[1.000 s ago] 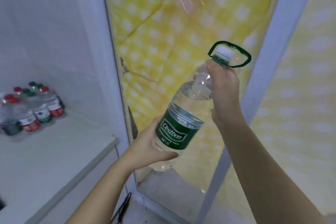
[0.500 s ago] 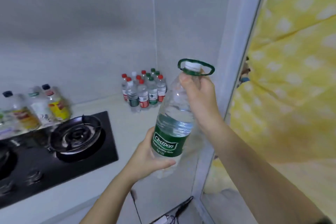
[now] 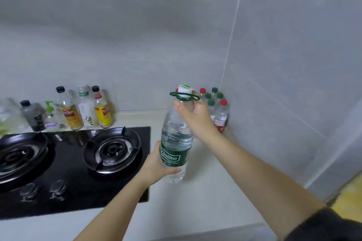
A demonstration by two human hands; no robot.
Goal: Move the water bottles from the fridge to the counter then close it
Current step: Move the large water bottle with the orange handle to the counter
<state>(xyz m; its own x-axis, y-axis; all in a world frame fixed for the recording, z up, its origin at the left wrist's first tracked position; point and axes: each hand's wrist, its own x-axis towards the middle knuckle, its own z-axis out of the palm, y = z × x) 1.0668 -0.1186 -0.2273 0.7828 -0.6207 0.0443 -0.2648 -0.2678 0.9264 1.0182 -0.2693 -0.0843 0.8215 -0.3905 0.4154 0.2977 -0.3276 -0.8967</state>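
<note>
Water bottle [image 3: 176,143], large, green-labelled and nearly full, is held close to upright over the counter [image 3: 211,197], between the gas hob [image 3: 78,172] and the group of small bottles [image 3: 217,107] in the wall corner. Its neck, just below the green carry ring [image 3: 184,96], is gripped by the right hand [image 3: 193,115]. Its lower body is clasped by the left hand [image 3: 154,164], with the fingers wrapped round at the label. Whether the base touches the counter cannot be told.

The step in hand is judged to be the set-down. The bottle should be lowered slowly, since the water is likely to slosh, until the whole base is seated flat on bare counter. Clearance should be kept from the hob edge and from the small bottles, which could be toppled by a knock. The slight lean should be corrected before the weight is released. The left hand should be withdrawn first, and the neck released only once the bottle is seen to stand. The fridge is not in view.
</note>
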